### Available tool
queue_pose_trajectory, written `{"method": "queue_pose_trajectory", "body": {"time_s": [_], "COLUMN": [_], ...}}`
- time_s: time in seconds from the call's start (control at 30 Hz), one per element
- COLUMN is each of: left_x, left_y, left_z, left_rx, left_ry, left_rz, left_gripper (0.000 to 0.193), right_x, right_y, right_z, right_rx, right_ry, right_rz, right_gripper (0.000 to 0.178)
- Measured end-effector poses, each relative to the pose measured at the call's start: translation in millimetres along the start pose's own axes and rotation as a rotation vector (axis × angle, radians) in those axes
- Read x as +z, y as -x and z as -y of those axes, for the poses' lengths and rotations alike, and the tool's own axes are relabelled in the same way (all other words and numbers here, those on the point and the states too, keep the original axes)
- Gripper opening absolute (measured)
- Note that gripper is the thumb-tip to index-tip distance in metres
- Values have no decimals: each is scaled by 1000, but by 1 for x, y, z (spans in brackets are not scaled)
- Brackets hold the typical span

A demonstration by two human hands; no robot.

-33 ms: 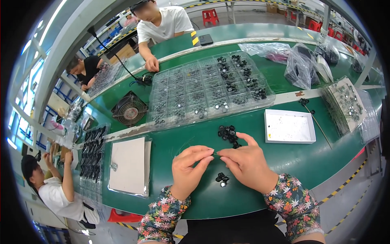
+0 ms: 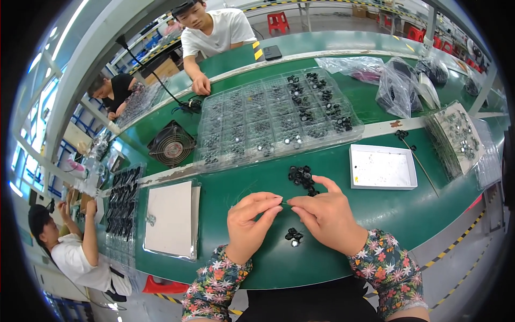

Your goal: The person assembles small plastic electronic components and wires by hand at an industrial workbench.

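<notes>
Nothing visibly moved since the earlier frame; both hands and all parts sit the same. Landmark: white box. Left hand and right hand are left of it, toward the wearer, fingertips nearly meeting. Both are in narrow thumb-and-forefinger pinches on a thin strand, likely fine wire; its ends are too small to read. Black parts pile is left of the box, just beyond the right hand; small black cluster is left of it and nearer the wearer. Step looks like two-handed fine fingering of the strand. Next move calls for steady, light pinches; slipping looks the main risk.
</notes>
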State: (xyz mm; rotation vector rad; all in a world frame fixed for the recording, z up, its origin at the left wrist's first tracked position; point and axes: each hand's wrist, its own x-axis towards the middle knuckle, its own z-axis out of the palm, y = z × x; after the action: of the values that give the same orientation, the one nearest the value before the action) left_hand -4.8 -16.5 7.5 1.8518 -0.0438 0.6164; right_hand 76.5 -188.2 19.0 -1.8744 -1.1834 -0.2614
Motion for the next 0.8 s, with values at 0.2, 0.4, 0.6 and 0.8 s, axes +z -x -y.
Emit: {"method": "queue_pose_trajectory", "body": {"time_s": [0.2,0.4,0.6,0.8], "left_x": [1,0,-2,-1], "left_y": [0,-3,-3,0], "left_z": [2,2,2,0], "left_rx": [67,84,96,77], "left_ry": [-55,-81,-123,-128], "left_rz": [-47,-96,-119,-153], "left_gripper": [18,18,18,17], "right_x": [1,2,1,-1], "right_y": [0,-1,-1,2], "right_z": [0,-2,-2,-1], "right_rx": [-8,-20,-15,19], "right_ry": [-22,1,13,28], "right_rz": [-31,-39,-29,-8], "right_gripper": [10,10,9,9]}}
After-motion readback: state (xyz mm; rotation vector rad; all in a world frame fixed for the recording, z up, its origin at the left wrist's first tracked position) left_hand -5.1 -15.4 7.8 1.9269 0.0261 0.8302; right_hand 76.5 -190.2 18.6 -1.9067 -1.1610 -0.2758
